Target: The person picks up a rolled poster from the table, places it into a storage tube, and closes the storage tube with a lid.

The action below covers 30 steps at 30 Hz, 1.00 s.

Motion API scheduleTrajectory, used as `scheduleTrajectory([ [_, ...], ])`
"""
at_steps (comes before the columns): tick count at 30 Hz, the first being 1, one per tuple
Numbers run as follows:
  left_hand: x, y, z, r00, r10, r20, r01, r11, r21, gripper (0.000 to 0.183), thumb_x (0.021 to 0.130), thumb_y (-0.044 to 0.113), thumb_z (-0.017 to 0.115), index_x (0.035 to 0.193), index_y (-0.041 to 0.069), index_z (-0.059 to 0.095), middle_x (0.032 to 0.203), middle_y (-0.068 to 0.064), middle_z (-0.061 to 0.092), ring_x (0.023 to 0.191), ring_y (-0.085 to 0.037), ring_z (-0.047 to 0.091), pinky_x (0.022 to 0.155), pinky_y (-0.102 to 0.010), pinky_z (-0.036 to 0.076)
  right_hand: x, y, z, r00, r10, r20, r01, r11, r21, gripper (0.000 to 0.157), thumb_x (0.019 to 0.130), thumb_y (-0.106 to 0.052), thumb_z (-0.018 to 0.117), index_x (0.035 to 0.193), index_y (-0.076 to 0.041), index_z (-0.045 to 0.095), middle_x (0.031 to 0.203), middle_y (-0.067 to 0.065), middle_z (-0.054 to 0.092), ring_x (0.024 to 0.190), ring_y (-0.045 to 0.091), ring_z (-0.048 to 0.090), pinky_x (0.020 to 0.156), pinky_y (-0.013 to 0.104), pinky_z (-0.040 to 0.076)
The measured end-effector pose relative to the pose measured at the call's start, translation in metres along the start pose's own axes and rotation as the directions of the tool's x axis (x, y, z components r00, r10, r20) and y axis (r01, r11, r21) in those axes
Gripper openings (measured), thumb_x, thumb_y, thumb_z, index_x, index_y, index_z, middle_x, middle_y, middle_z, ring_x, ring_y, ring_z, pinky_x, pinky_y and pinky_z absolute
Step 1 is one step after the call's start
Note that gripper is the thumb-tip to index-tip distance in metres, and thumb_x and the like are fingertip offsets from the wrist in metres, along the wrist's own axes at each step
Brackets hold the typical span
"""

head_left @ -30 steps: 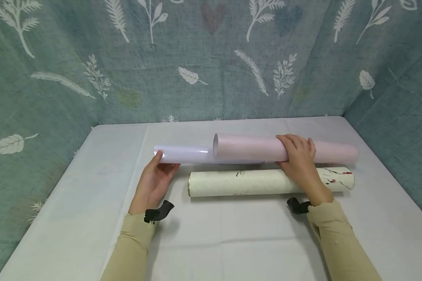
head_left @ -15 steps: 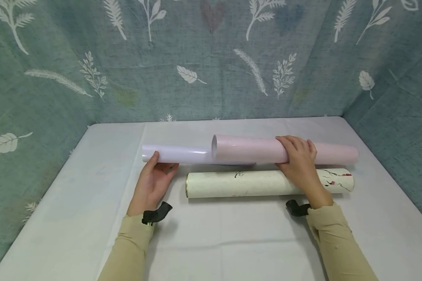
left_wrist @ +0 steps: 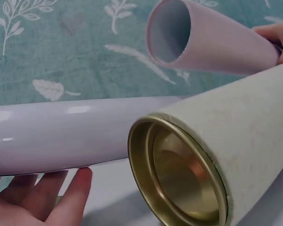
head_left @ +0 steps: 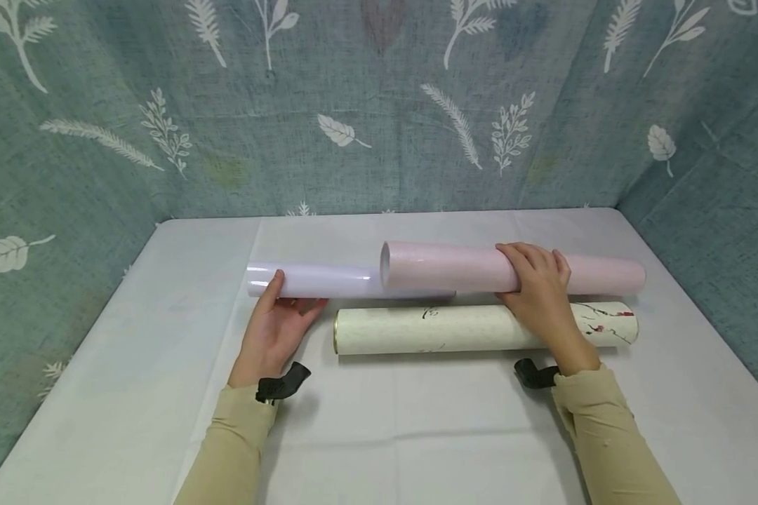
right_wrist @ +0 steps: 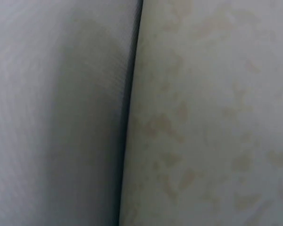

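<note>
Lilac roll (head_left: 328, 282) shifts left, leaving less overlapped by the pink tube (head_left: 448, 266).
Your left hand (head_left: 273, 335), half-curled, holds it; your right hand (head_left: 540, 298) curls round the tube.

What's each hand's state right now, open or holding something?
Left hand: holding the lavender roll near one end.
Right hand: gripping the pink tube near its middle.
</note>
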<state>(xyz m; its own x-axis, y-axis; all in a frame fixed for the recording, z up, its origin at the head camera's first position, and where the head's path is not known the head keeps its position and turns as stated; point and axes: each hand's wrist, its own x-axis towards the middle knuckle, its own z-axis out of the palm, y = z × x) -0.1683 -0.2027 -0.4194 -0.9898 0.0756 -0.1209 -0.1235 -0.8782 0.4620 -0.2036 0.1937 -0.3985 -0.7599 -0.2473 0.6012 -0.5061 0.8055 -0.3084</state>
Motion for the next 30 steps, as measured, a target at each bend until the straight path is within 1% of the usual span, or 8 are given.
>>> scheduleTrajectory([
  [3, -0.001, 0.000, 0.001, 0.998, 0.052, -0.020, -0.048, 0.987, 0.152, 0.044, 0.089, 0.027, 0.056, 0.125, 0.017, 0.032, 0.130, -0.004, 0.033, 0.120, -0.025, 0.039, 0.098, -0.047, 0.030, 0.000, 0.000, 0.000, 1.000, -0.002, 0.004, 0.002, 1.000, -0.001, 0.070, 0.059, -0.007, 0.082, 0.121, -0.015, 0.052, 0.120, 0.008, 0.049, 0.116, 0.029, 0.038, 0.099, 0.052, 0.009],
  [6, -0.003, 0.000, 0.005, 0.994, 0.104, -0.034, -0.087, 0.937, 0.337, 0.044, 0.089, 0.033, 0.055, 0.123, 0.015, 0.035, 0.125, -0.008, 0.038, 0.109, -0.027, 0.049, 0.095, -0.048, 0.033, 0.000, 0.000, 0.000, 1.000, -0.006, 0.005, 0.006, 1.000, -0.002, 0.070, 0.059, -0.008, 0.082, 0.122, -0.015, 0.052, 0.120, 0.008, 0.049, 0.116, 0.029, 0.038, 0.099, 0.052, 0.009],
  [8, -0.004, 0.001, 0.008, 0.992, 0.120, -0.039, -0.093, 0.904, 0.417, 0.044, 0.089, 0.036, 0.054, 0.122, 0.014, 0.036, 0.122, -0.009, 0.040, 0.102, -0.028, 0.053, 0.093, -0.048, 0.036, 0.000, -0.001, 0.001, 1.000, -0.007, 0.006, 0.007, 1.000, 0.000, 0.070, 0.059, -0.008, 0.082, 0.122, -0.015, 0.052, 0.120, 0.008, 0.049, 0.116, 0.028, 0.038, 0.099, 0.052, 0.010],
  [9, -0.004, 0.002, 0.010, 0.991, 0.123, -0.043, -0.092, 0.897, 0.432, 0.044, 0.088, 0.037, 0.054, 0.122, 0.013, 0.037, 0.121, -0.010, 0.041, 0.099, -0.028, 0.054, 0.092, -0.048, 0.036, 0.000, -0.001, 0.001, 1.000, -0.007, 0.005, 0.007, 1.000, 0.001, 0.070, 0.059, -0.008, 0.082, 0.122, -0.015, 0.052, 0.120, 0.008, 0.050, 0.116, 0.028, 0.038, 0.099, 0.052, 0.010],
  [11, -0.005, 0.004, 0.012, 0.989, 0.135, -0.053, -0.097, 0.891, 0.443, 0.044, 0.088, 0.038, 0.053, 0.121, 0.012, 0.037, 0.119, -0.009, 0.042, 0.096, -0.028, 0.056, 0.090, -0.047, 0.038, -0.001, -0.001, 0.000, 1.000, -0.001, 0.008, 0.001, 1.000, 0.002, 0.070, 0.059, -0.008, 0.082, 0.122, -0.015, 0.052, 0.120, 0.007, 0.050, 0.116, 0.028, 0.038, 0.098, 0.052, 0.010],
  [14, -0.006, 0.009, 0.013, 0.982, 0.173, -0.078, -0.124, 0.896, 0.426, 0.045, 0.087, 0.039, 0.055, 0.120, 0.012, 0.037, 0.117, -0.009, 0.042, 0.095, -0.026, 0.056, 0.089, -0.047, 0.039, -0.002, -0.001, -0.001, 1.000, 0.009, 0.018, -0.009, 1.000, 0.000, 0.071, 0.059, -0.008, 0.082, 0.122, -0.016, 0.052, 0.121, 0.007, 0.049, 0.116, 0.028, 0.038, 0.099, 0.052, 0.010],
  [21, -0.010, 0.028, 0.014, 0.963, 0.234, -0.134, -0.169, 0.911, 0.375, 0.053, 0.084, 0.041, 0.059, 0.124, 0.015, 0.036, 0.121, -0.006, 0.039, 0.102, -0.023, 0.050, 0.090, -0.045, 0.040, -0.002, -0.001, -0.002, 1.000, 0.005, 0.023, -0.005, 1.000, -0.004, 0.072, 0.059, -0.008, 0.082, 0.123, -0.016, 0.051, 0.121, 0.007, 0.049, 0.116, 0.028, 0.037, 0.099, 0.052, 0.009],
  [30, -0.020, 0.047, 0.009, 0.957, 0.267, -0.117, -0.218, 0.921, 0.322, 0.053, 0.085, 0.039, 0.058, 0.125, 0.017, 0.032, 0.121, -0.007, 0.037, 0.104, -0.024, 0.047, 0.089, -0.042, 0.041, -0.001, -0.003, -0.002, 0.999, 0.005, 0.034, -0.005, 1.000, -0.003, 0.073, 0.059, -0.007, 0.082, 0.124, -0.016, 0.051, 0.122, 0.009, 0.048, 0.116, 0.029, 0.037, 0.099, 0.051, 0.009],
])
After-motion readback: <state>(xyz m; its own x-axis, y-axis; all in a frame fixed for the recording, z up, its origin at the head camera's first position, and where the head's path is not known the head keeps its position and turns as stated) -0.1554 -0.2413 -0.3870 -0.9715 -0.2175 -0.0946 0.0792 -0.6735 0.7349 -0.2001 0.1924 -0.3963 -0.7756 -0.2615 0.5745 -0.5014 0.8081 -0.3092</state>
